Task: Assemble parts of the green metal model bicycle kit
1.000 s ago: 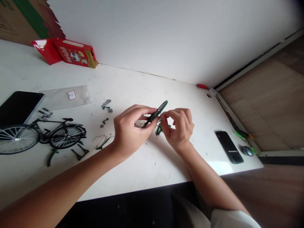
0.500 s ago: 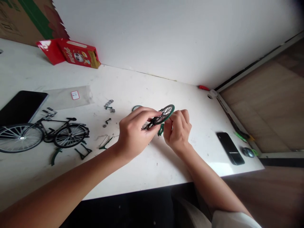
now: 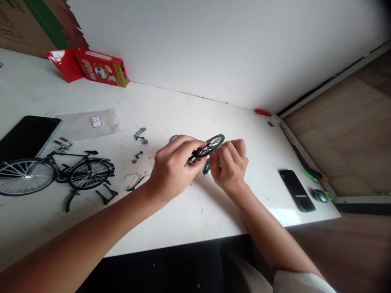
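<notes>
Held above the white table is a small spoked model bicycle wheel (image 3: pixel 211 146) with a green rim. My left hand (image 3: pixel 177 169) pinches it near the hub, thumb and forefinger closed around it and a dark part beside it. My right hand (image 3: pixel 230 165) is closed at the wheel's right edge, its fingertips on the green rim; whether they hold another small part is hidden. A green piece (image 3: pixel 207 166) shows below the wheel, between the hands. Behind my left hand, part of another green-rimmed wheel (image 3: pixel 174 138) peeks out on the table.
On the left stand a black model bicycle (image 3: pixel 73 162), a dark phone-like slab (image 3: pixel 29 136) and a clear plastic bag (image 3: pixel 82 126). Small loose parts (image 3: pixel 139 156) lie left of my hands. A red box (image 3: pixel 100 69) is at the back; a black case (image 3: pixel 297 190) lies right.
Both hands keep their hold on the wheel, with only a slight shift of the fingers. The wheel's tilt has altered a little; the things on the table stay put.
</notes>
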A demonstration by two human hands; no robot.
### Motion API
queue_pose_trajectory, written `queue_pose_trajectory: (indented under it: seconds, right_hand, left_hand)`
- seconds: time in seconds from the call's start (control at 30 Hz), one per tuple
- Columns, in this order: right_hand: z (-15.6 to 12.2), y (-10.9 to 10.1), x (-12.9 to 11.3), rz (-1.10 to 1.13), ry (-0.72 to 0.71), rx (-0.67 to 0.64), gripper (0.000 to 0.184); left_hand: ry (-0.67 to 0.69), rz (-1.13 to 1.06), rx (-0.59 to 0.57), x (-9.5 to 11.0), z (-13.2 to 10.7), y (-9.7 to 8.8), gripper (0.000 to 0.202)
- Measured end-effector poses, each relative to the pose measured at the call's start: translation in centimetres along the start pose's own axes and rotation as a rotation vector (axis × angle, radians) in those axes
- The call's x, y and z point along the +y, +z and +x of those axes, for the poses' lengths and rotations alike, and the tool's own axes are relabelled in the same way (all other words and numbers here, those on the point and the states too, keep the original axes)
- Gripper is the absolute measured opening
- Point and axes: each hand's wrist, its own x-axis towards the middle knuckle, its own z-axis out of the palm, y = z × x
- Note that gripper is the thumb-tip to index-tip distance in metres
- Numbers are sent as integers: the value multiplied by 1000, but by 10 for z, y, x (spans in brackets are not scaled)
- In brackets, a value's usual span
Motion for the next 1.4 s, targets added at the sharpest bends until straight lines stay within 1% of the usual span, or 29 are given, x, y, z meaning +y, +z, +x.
queue_pose_trajectory:
  seconds: [0.07, 0.13, 0.2, 0.23, 0.33, 0.4, 0.47, 0.53, 0.6, 0.73, 0.8, 0.87, 0.97, 1.07, 1.13, 1.23, 1.3, 1.33, 1.4]
  right_hand:
    - [-2, 1, 0, 91, 18, -11, 21]
    - [-5, 3, -1, 232, 75, -32, 29]
    - [-7, 4, -1, 347, 139, -71, 32]
    - [-7, 4, -1, 375, 167, -83, 31]
    - [-4, 1, 2, 354, 217, -76, 15]
    - [-1, -1, 4, 301, 184, -73, 7]
    - [1, -2, 6, 236, 100, -74, 10]
    - [2, -1, 7, 164, 25, -49, 13]
    - [1, 0, 6, 137, 11, -30, 13]
    - [-3, 2, 1, 277, 75, -20, 21]
    - [-4, 2, -2, 329, 103, -25, 23]
    - [-4, 1, -2, 344, 132, -41, 20]
    - [-3, 0, 0, 313, 144, -28, 10]
    - [-4, 0, 3, 273, 104, 11, 10]
    - [-6, 1, 2, 273, 98, 15, 13]
    - [-10, 2, -2, 337, 186, -2, 28]
    - [-12, 3, -4, 408, 243, 3, 33]
    - [-13, 4, -4, 441, 267, 8, 32]
    - [-13, 5, -3, 485, 300, 26, 21]
  left_hand:
    - [-6, -16, -23, 1, -2, 1, 24]
    - [-8, -31, -41, 1, -4, 1, 22]
    - [-15, -38, -51, -1, -5, 2, 21]
    - [-25, -38, -49, -2, -5, 3, 21]
    - [-71, -38, -31, -7, -5, 4, 23]
    - [-99, -44, -21, -9, -5, 5, 24]
    - [-111, -52, -17, -9, -5, 5, 25]
    - [-105, -53, -20, -6, -5, 5, 24]
    - [-71, -41, -25, -3, -4, 3, 23]
    - [62, 2, -45, 0, -1, -3, 23]
    - [102, 14, -53, -2, 0, -5, 22]
    - [119, 27, -42, -5, 1, -6, 22]
    - [128, 35, -19, -7, 2, -6, 22]
    - [133, 24, -25, -6, 1, -6, 23]
    - [139, 16, -34, -5, 0, -7, 25]
    - [153, 7, -43, -4, -2, -7, 25]
    - [166, 9, -50, -5, -2, -7, 26]
    - [173, 11, -53, -5, -1, -7, 26]
    - [180, 18, -47, -6, -1, -7, 25]
